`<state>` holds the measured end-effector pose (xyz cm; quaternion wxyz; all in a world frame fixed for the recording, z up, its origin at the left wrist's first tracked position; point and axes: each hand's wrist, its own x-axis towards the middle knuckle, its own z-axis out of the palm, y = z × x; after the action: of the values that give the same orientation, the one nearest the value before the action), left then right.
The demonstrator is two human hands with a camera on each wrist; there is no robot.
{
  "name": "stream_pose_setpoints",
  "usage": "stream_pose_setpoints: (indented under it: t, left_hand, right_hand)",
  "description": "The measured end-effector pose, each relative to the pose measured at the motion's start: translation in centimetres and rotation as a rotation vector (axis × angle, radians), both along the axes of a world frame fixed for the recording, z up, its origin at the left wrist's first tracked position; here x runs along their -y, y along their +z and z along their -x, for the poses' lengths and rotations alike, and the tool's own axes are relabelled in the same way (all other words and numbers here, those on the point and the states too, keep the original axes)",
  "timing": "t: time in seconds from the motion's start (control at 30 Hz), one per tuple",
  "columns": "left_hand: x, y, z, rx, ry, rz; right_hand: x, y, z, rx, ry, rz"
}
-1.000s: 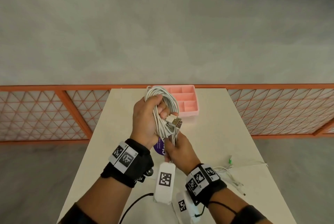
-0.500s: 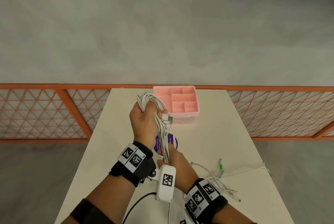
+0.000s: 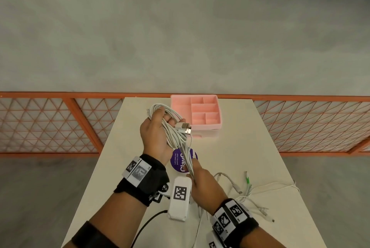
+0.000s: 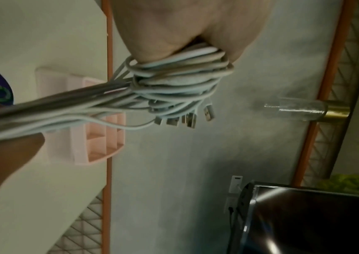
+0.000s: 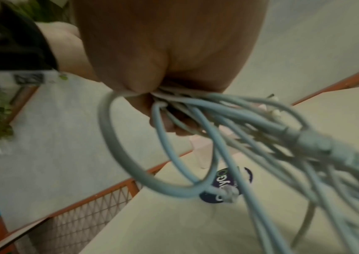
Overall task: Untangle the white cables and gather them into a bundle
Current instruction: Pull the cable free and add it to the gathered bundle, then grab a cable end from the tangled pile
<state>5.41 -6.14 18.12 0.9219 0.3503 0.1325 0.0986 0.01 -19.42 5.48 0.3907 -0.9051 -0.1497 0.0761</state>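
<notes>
My left hand [image 3: 155, 131] is raised over the table [image 3: 236, 159] and grips a coil of white cables [image 3: 172, 125], with several USB plugs [image 3: 185, 127] sticking out to its right. In the left wrist view the coil [image 4: 180, 80] loops round my fingers and the plugs [image 4: 187, 116] hang below it. From the coil the strands run taut down to my right hand [image 3: 202, 181], which grips them in a fist near me. In the right wrist view the cables [image 5: 228, 123] fan out from my right fist. Loose cable ends [image 3: 250, 193] trail on the table to its right.
A pink compartment tray [image 3: 202, 115] stands at the table's far edge, just right of the coil. A purple round sticker [image 3: 180, 159] lies under the taut strands. An orange mesh railing [image 3: 60, 125] runs behind the table. A white tagged device [image 3: 179, 197] hangs between my wrists.
My right hand has slid down the strands toward me, away from the coil, pulling them taut. My left hand with the coil has shifted slightly left, and the plugs now show clear of the fingers.
</notes>
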Motion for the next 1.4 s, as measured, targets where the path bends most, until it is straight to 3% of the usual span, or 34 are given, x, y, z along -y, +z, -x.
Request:
stream_pose_setpoints:
  t: [0.2, 0.33, 0.53, 0.7, 0.87, 1.1, 1.27, 1.4]
  left_hand:
    - [0.4, 2.2, 1.2, 0.05, -0.278, 0.093]
    - [-0.1, 3.4, 0.9, 0.106, -0.312, 0.146]
    - [0.4, 4.1, 0.8, 0.192, -0.417, 0.175]
    - [1.7, 2.6, 0.4, 0.165, -0.429, -0.023]
    - [-0.1, 3.0, -0.6, 0.107, -0.369, 0.15]
    - [-0.5, 3.5, -0.9, 0.11, -0.358, 0.191]
    - [0.5, 2.0, -0.8, 0.117, -0.433, 0.101]
    - [1.0, 0.5, -1.1, 0.044, -0.484, -0.048]
  right_hand:
    - [2.2, -0.4, -2.7, -0.094, -0.069, -0.049]
    - [4.0, -1.5, -2.9, -0.074, -0.175, 0.029]
    - [5.4, -2.8, -1.9, -0.019, -0.322, -0.031]
    - [5.5, -5.9, -1.4, -0.122, -0.207, 0.1]
    - [7.7, -5.5, -1.3, -0.064, -0.218, 0.003]
    - [9.1, -7.2, -1.6, -0.052, -0.297, -0.114]
    - [8.5, -7.9, -1.5, -0.295, -0.267, 0.069]
    - [8.9, -3.9, -3.0, -0.449, -0.115, 0.102]
